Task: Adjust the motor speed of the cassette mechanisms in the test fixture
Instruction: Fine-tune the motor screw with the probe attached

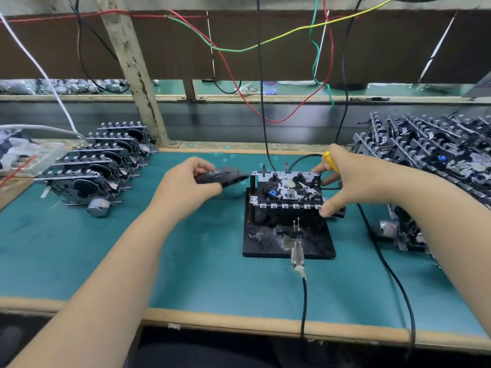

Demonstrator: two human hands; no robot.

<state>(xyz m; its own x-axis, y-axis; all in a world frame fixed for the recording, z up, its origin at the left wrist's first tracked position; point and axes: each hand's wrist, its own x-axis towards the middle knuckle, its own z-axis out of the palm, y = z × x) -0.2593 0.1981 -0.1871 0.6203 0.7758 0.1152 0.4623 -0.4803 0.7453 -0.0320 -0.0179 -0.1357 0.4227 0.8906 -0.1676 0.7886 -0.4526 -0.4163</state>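
A cassette mechanism (pixel 288 191) sits in the black test fixture (pixel 271 243) at the middle of the green bench. My left hand (pixel 186 185) holds a black cassette (pixel 221 176) just left of the mechanism, above the bench. My right hand (pixel 353 179) grips a yellow-handled screwdriver (pixel 330 160) and also holds the mechanism's right side, thumb at its front right corner and fingers behind it. The screwdriver's tip is hidden.
A row of cassette mechanisms (pixel 93 168) stands at the left, a larger heap (pixel 430 155) at the right. A metal clip (pixel 297 251) with a black cable (pixel 304 304) lies at the fixture's front edge. Coloured wires hang above. Another black cable (pixel 390 274) crosses the right side.
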